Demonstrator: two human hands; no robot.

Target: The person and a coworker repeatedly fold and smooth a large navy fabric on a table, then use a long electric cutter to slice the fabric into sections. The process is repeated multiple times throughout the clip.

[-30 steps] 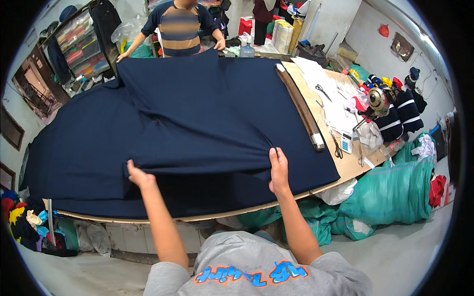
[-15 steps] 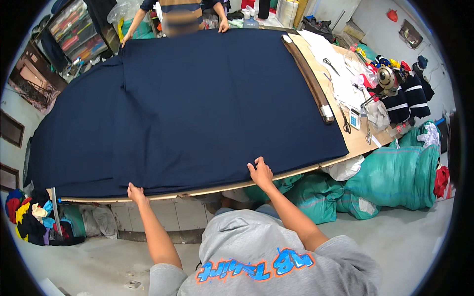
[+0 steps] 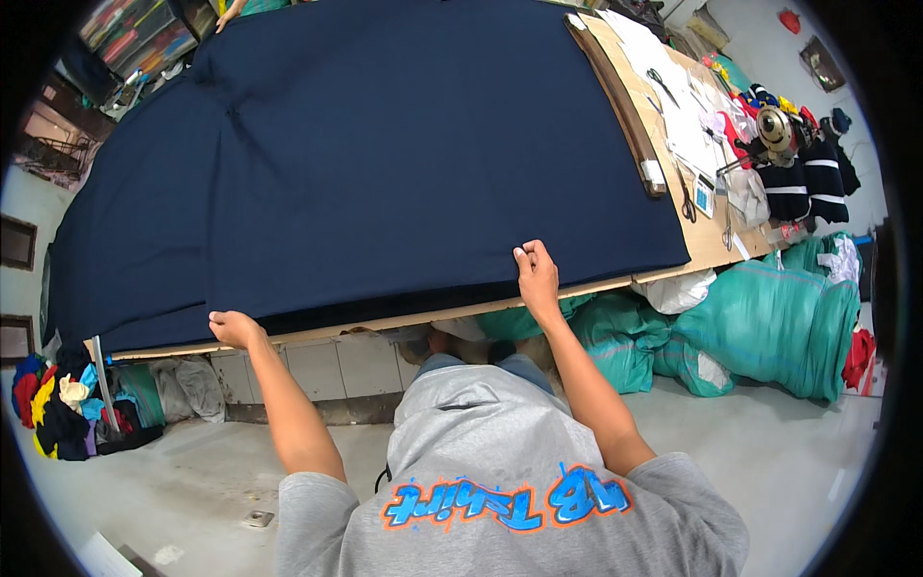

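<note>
A wide sheet of navy fabric (image 3: 413, 163) covers most of the table, its near edge lying along the table's front. At the left part of that edge, my left hand (image 3: 237, 330) is closed, pinching the cloth between thumb and fingers. My right hand (image 3: 539, 276) is over the near edge further right, fingers curled in a pinch on the fabric. Darker folds or layers show beneath the near edge between my hands. A crease runs from a bunched spot at the far left toward my left hand. Another person's hand (image 3: 229, 14) touches the far left edge.
A long brown bar (image 3: 620, 111) lies along the fabric's right side. Scissors (image 3: 661, 85), white papers (image 3: 639, 48), a calculator (image 3: 704, 195) and a lamp (image 3: 775, 130) occupy the table's right end. Green sacks (image 3: 760, 327) stand below; colourful cloth scraps (image 3: 72, 409) are piled at left.
The long fold left of the middle has been smoothed out, leaving a narrower crease. My left hand has shifted left, and my right hand's fingers have closed. The view has tilted down.
</note>
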